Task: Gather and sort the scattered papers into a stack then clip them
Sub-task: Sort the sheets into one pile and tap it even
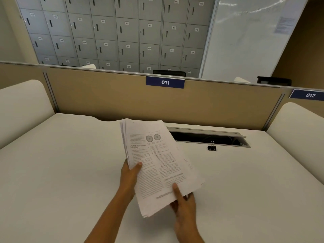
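Two hands show in the head view, and both hold one stack of papers (157, 163) over the white desk (70, 172). The left hand (129, 174) grips the stack's left edge: its thumb (139, 164) is curled onto the top sheet, and the other fingers are hidden beneath the paper. The right hand (184, 206) pinches the near right corner, with its thumb (176, 189) pressed flat on the printed page and its fingers tucked under the stack, only their tips peeking out at the edge. The sheets are not squared up; their edges fan out along the left side and at the near end. The top page carries two columns of text and two round grey figures.

One black binder clip (212, 147) stands on the desk to the right of the papers, well apart from both hands, just beside the near edge of the open cable slot (206, 137).

Two blue number signs sit on the tan partition (105, 95) behind the desk: 011 (165, 82) and 012 (310, 95). Beyond it are grey lockers (122, 32) and one whiteboard (245, 41).
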